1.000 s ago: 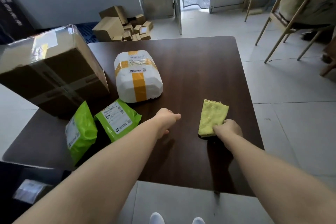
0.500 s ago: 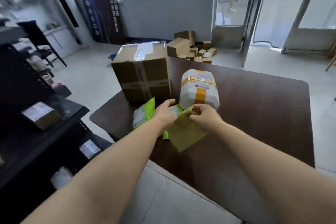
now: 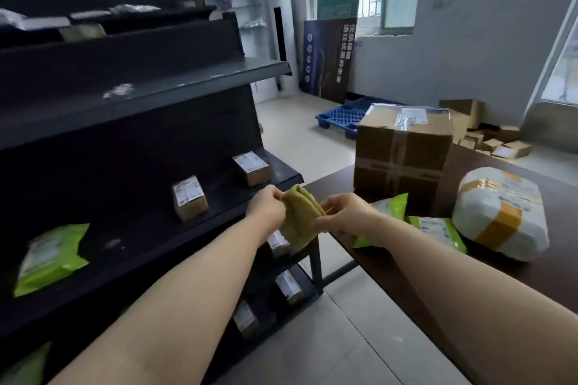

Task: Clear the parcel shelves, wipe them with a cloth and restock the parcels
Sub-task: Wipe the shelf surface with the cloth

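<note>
Holding the cloth (image 3: 301, 219) in mid-air between both hands, left hand (image 3: 266, 209) pinching one edge, right hand (image 3: 344, 216) pinching the other, just in front of the dark shelves (image 3: 156, 94) and beside the bench (image 3: 469, 275) corner. Clearing only partly done, by the look of it: large carton (image 3: 403, 150), white taped parcel (image 3: 500, 216) and green mailers (image 3: 438, 228) already on the bench. Yet to come off: small boxes (image 3: 189, 197) and a green pouch (image 3: 50, 256) on a lower shelf, more boxes beneath. Wiping seemingly not begun; restocking wholly ahead.
</note>
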